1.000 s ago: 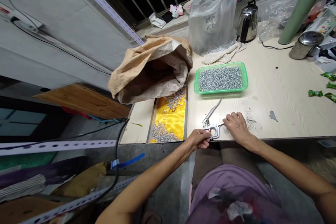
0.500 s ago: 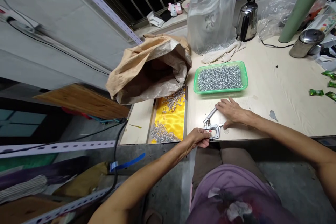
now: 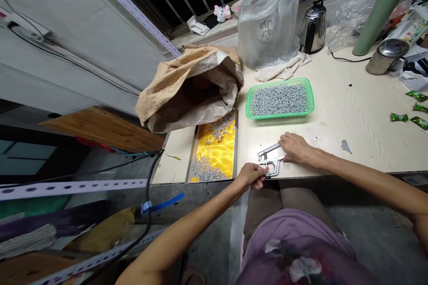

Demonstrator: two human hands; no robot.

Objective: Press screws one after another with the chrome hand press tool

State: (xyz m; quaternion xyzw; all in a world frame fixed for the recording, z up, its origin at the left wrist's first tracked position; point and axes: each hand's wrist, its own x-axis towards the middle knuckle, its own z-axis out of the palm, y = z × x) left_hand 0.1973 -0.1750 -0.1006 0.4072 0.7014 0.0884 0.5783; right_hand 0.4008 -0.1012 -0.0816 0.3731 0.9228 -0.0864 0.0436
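A small metal lever press tool (image 3: 269, 160) is fixed at the near edge of the pale table (image 3: 351, 111). My right hand (image 3: 294, 148) lies over its handle, fingers wrapped round it, with the handle pushed down close to the tool body. My left hand (image 3: 251, 174) pinches at the tool's front jaw by the table edge; whatever it holds is too small to make out. A green tray (image 3: 280, 99) full of small metal screws sits just beyond the tool.
A yellow tray (image 3: 216, 149) with loose screws lies left of the tool, under an open brown sack (image 3: 190, 84). Behind stand a clear plastic bag (image 3: 269, 18), a kettle (image 3: 313, 26), a steel pot (image 3: 387, 55), a green flask (image 3: 377, 9); green candies (image 3: 406, 118) at right.
My right hand moved from the table up to the raised handle, then pressed it down. My left hand stayed pinched at the tool's front.
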